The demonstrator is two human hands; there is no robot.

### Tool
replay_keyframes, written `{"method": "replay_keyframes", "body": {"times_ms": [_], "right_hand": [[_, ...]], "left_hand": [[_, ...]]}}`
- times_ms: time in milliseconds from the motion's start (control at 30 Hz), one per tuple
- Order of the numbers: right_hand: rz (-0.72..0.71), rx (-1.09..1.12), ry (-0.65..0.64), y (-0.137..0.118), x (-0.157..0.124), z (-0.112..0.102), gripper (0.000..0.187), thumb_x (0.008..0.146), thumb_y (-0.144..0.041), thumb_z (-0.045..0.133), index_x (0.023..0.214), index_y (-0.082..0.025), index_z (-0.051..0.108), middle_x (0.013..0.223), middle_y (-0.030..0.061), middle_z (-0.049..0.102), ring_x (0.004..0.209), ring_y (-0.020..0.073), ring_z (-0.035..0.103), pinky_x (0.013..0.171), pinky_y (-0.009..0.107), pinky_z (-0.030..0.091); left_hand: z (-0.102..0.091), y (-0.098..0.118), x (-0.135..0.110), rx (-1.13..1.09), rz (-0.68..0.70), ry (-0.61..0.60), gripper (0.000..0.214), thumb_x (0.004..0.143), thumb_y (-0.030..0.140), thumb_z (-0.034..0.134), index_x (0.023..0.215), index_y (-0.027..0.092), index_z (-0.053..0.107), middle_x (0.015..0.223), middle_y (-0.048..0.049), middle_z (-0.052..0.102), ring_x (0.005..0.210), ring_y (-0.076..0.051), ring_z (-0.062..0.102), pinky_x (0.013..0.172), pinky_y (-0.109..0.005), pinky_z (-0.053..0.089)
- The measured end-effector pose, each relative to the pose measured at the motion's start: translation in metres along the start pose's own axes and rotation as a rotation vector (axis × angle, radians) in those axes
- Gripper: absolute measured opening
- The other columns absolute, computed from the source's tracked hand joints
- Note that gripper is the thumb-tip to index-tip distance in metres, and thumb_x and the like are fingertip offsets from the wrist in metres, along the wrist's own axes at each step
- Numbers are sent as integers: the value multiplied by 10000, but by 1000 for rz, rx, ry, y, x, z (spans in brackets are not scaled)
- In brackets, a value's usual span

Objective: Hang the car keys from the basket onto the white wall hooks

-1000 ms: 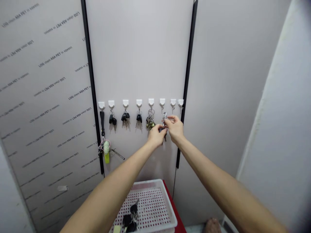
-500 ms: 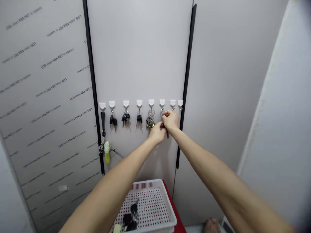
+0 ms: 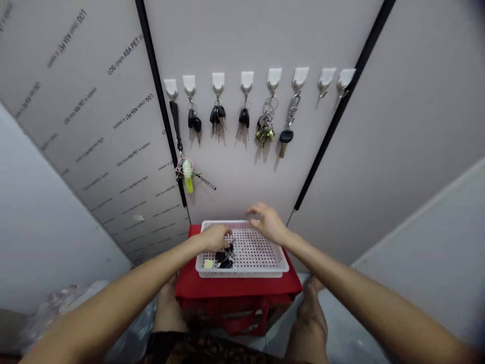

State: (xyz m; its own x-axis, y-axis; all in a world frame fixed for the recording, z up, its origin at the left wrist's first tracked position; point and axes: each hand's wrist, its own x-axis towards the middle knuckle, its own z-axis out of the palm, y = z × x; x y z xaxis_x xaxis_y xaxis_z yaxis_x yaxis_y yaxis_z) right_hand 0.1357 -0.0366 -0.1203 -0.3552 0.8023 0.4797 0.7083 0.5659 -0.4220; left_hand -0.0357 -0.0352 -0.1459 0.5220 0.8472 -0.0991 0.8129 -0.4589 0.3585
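Note:
Over the left part of a white perforated basket, my left hand reaches down with its fingers loosely apart. Just below its fingertips are black-headed keys on a ring, and I cannot tell whether it touches them. A pale yellow paper piece lies beside the keys. Above the basket's back right rim, my right hand is open, fingers spread and slightly blurred, holding nothing. Higher up, a single black-headed key hangs by a metal chain from a white wall hook.
Several key bunches hang from other hooks on the white panel. At the far left hangs a black strap with a yellow-green charm. Two right-hand hooks hold nothing. A red box-like bag supports the basket.
Both hands have come down from the hooks to the basket. The chained key has been let go and hangs on its hook. The view has tilted downward.

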Motion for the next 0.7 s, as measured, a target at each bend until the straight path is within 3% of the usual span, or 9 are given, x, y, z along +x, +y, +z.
{"method": "replay_keyframes", "body": {"times_ms": [133, 267, 333, 500, 700], "right_hand": [[-13, 78, -334, -4, -28, 52, 180, 584, -124, 454, 711, -176, 571, 707, 12, 561, 669, 100, 481, 635, 198, 343], [168, 26, -492, -8, -32, 68, 142, 591, -280, 492, 640, -187, 588, 560, -11, 560, 510, 83, 467, 472, 175, 300], [236, 4, -524, -9, -31, 68, 168, 566, -333, 513, 627, -194, 586, 526, -18, 555, 476, 80, 456, 437, 173, 270], [223, 80, -566, -7, -33, 67, 144, 536, -277, 535, 639, -180, 560, 530, -25, 541, 472, 71, 434, 432, 167, 264], [333, 264, -472, 5, -30, 55, 70, 559, -155, 466, 604, -145, 518, 454, -48, 441, 420, 48, 357, 408, 158, 267]], "left_hand": [[23, -12, -9, 63, -32, -29, 294, 534, 209, 509, 825, 178, 536, 778, -45, 572, 709, -169, 498, 593, -220, 352], [29, -13, -7, 50, -80, -13, 238, 540, 210, 500, 773, 178, 537, 711, -31, 568, 655, -150, 493, 548, -204, 339], [28, -13, -6, 23, -90, -2, 230, 540, 195, 498, 766, 177, 535, 702, -23, 565, 643, -142, 491, 534, -195, 334], [26, -11, -7, -10, -89, 28, 276, 543, 148, 481, 811, 191, 533, 739, -25, 573, 681, -145, 495, 571, -199, 343], [26, -13, -8, -1, -77, 25, 257, 566, 114, 423, 770, 188, 560, 771, -38, 582, 716, -152, 498, 616, -221, 353]]}}
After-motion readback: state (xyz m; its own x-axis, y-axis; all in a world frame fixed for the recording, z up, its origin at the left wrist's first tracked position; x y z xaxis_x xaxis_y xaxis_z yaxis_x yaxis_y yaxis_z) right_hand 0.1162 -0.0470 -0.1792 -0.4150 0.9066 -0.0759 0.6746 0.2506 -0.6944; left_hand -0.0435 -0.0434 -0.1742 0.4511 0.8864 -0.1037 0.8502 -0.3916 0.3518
